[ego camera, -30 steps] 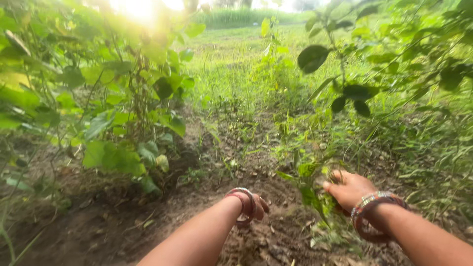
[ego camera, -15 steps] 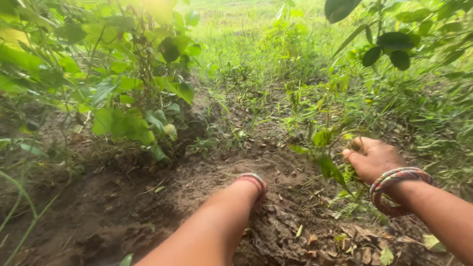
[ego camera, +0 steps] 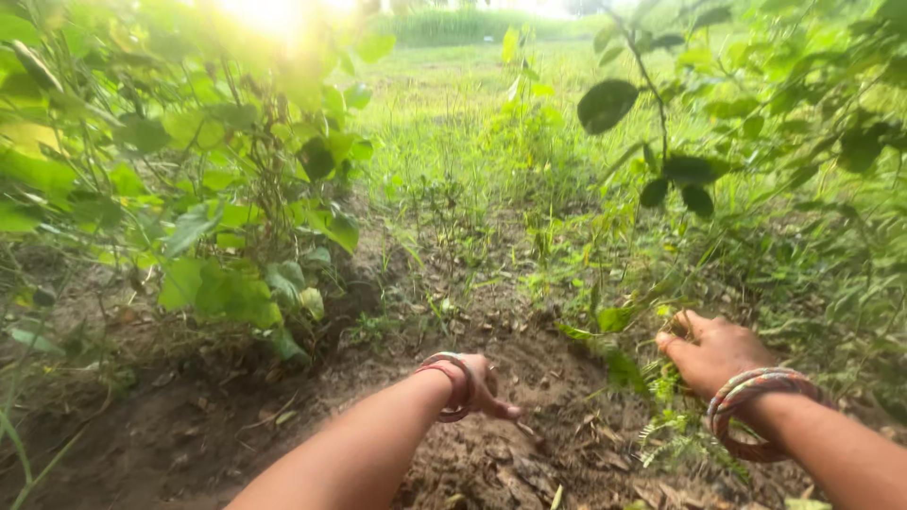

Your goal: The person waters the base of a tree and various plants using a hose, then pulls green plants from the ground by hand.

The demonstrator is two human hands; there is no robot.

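My left hand [ego camera: 484, 385] reaches forward low over bare brown soil [ego camera: 283, 425], fingers bent downward and touching the dirt; what it holds, if anything, is hidden. Red and silver bangles [ego camera: 453, 382] ring its wrist. My right hand [ego camera: 713, 351] is closed around a clump of green weeds [ego camera: 624, 345] at the right, low to the ground. Multicoloured bangles [ego camera: 751, 401] sit on that wrist. Small fern-like leaves [ego camera: 675, 430] lie just below the right hand.
A leafy vine plant [ego camera: 236, 227] on thin stalks stands at the left beside the dug soil. More broad-leaved branches [ego camera: 680, 170] hang at the upper right. Grass and weeds [ego camera: 491, 161] spread ahead into an open field. Dry leaves [ego camera: 529, 472] litter the ground near me.
The view tilted down and then back up. My left hand rose off the dirt, its fingers showing again. My right hand stayed closed on the weeds, shifting slightly lower.
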